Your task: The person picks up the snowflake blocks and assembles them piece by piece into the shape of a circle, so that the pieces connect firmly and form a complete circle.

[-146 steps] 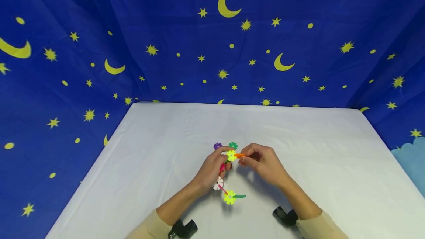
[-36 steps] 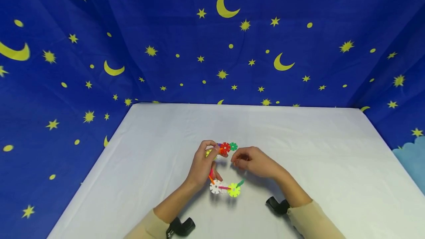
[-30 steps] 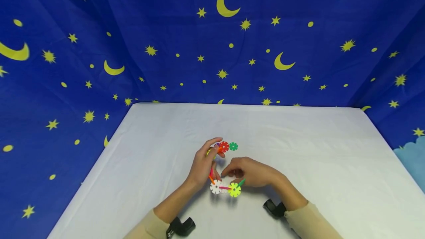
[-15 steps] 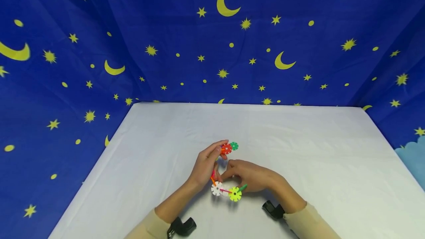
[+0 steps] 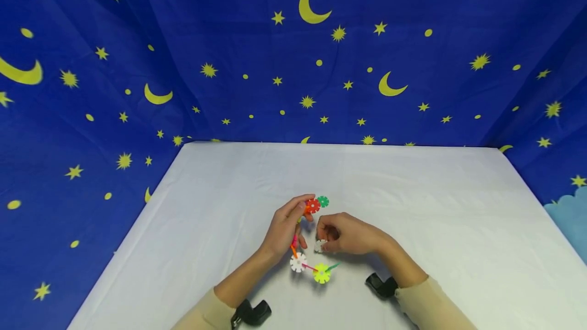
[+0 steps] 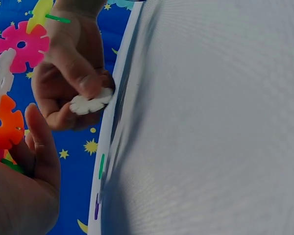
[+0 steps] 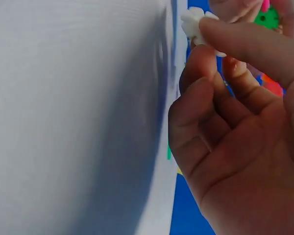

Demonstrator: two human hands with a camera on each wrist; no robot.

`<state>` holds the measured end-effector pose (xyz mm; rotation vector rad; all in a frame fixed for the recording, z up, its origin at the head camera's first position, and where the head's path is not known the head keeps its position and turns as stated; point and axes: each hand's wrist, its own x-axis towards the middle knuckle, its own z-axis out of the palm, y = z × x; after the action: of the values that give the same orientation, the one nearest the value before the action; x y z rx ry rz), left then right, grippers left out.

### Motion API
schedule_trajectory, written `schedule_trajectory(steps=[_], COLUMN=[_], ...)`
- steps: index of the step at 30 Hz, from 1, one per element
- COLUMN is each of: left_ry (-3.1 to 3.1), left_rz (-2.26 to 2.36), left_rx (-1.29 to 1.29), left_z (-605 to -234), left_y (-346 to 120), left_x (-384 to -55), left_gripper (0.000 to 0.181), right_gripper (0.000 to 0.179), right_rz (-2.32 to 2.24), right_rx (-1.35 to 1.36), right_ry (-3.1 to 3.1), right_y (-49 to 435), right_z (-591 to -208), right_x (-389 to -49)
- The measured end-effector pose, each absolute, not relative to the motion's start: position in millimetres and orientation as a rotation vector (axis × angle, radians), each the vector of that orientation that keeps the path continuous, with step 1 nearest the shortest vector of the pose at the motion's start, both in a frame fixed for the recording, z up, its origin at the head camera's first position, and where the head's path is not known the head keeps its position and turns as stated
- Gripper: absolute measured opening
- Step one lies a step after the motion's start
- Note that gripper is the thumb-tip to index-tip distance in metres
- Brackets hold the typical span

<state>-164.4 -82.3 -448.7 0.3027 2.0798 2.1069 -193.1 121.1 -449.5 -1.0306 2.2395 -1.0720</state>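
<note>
While your left hand (image 5: 282, 225) grips a chain of linked discs (image 5: 298, 258) above the surface (image 5: 412, 192) — apparently to steady it — your right hand (image 5: 353, 233) hovers alongside. Its fingers (image 7: 201, 61) pinch a white disc (image 6: 91, 104), probably to leave some slots exposed.

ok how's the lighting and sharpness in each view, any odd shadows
Head view: bright, even, with soft shadows on the white table, as beneath the yellow disc; left wrist view: dimmer, yet the white disc in the right hand reads clearly; right wrist view: also dim, a broad soft-edged shadow across the white table.
</note>
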Motion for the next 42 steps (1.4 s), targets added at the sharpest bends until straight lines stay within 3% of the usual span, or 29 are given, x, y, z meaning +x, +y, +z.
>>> schedule_trajectory(steps=[10, 21, 36, 42], left_ry=[2.063, 2.089, 2.059, 2.064], left_rz=[2.089, 2.065, 2.057, 2.047], left_rx=[0.249, 0.246, 0.242, 0.250], left_z=[-446.8, -419.0, -421.4, -440.7], left_y=[-83.3, -80.5, -78.4, -78.8], left_x=[-165.3, -151.3, -151.0, -158.4], left_gripper=[0.034, 0.033, 0.034, 0.035], right_gripper=[0.017, 0.018, 0.013, 0.008], right_rz=[-1.307, -1.558, -1.542, -1.565], right_rx=[-0.942, -0.779, -0.744, -0.773], right_ry=[2.410, 2.463, 2.542, 2.523], right_y=[132.6, 134.7, 134.3, 133.2], right_z=[-435.9, -430.1, -433.0, -432.6], right_x=[-195.1, -195.1, -196.8, -196.6])
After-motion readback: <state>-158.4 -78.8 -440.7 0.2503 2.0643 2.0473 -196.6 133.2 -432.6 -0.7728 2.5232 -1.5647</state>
